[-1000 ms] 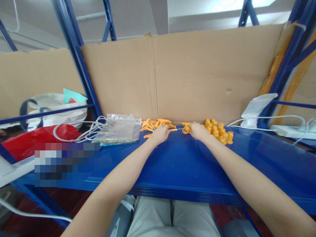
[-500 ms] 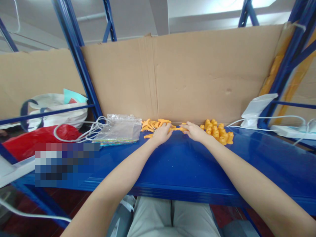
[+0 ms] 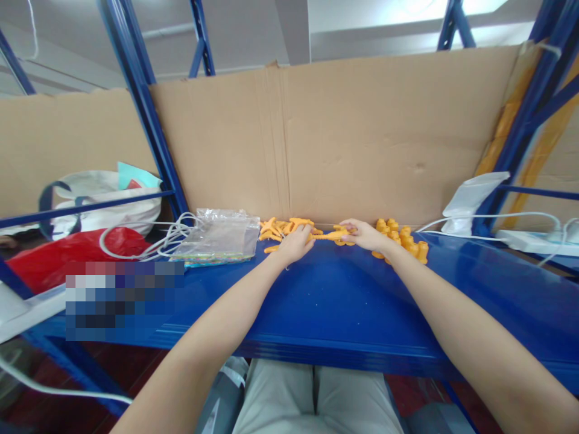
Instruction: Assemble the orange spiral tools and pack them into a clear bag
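Note:
Near the back of the blue shelf, my left hand (image 3: 296,243) is closed over an orange plastic piece (image 3: 328,235) whose slim, ridged part sticks out to the right. My right hand (image 3: 364,235) has its fingers curled on the other end of that orange part. Small round orange shapes show beneath the right fingers, and their exact form is too small to tell. A heap of orange branching pieces (image 3: 270,228) lies just left of my left hand. Beyond my right wrist stands a cluster of hollow orange boot-shaped pieces (image 3: 409,245).
A stack of clear plastic bags (image 3: 221,237) lies left of the heap, beside coiled white cables (image 3: 174,235). Farther left are a red bag (image 3: 90,250) and a white cloth bag (image 3: 104,199). Cardboard (image 3: 353,138) walls the back. A power strip (image 3: 534,238) sits at right.
My right hand has shifted slightly right, uncovering more of the orange part between the hands. My left hand stays almost where it was.

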Available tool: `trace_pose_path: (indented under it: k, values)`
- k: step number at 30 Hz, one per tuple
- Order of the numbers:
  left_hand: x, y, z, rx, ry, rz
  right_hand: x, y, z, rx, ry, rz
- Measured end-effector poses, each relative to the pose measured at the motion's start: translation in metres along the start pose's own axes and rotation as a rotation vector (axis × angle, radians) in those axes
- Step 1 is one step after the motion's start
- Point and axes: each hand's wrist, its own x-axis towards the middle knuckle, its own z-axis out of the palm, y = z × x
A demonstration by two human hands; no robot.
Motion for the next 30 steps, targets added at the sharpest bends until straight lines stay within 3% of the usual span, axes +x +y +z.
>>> trace_pose_path:
  k: [4, 10, 12, 17, 22, 30]
  values:
    - [0.000, -0.001, 0.000, -0.053, 0.045, 0.035, -0.008, -0.012, -0.004, 0.231, -0.049, 0.211]
    - [0.000, -0.001, 0.002, -0.064, 0.054, 0.053, -0.015, -0.028, 0.000, 0.282, 0.027, 0.345]
    - [0.000, -0.001, 0.002, -0.051, 0.046, 0.057, -0.016, -0.029, -0.001, 0.283, 0.032, 0.367]
    - [0.001, -0.003, 0.003, -0.045, 0.041, 0.036, -0.019, -0.022, -0.011, 0.401, -0.138, 0.313]
    - [0.001, -0.004, 0.003, -0.052, 0.052, 0.060, -0.020, -0.012, -0.014, 0.441, -0.205, 0.319]
    - [0.001, -0.004, 0.002, -0.091, 0.062, 0.088, -0.017, -0.022, -0.001, 0.243, -0.111, 0.449]
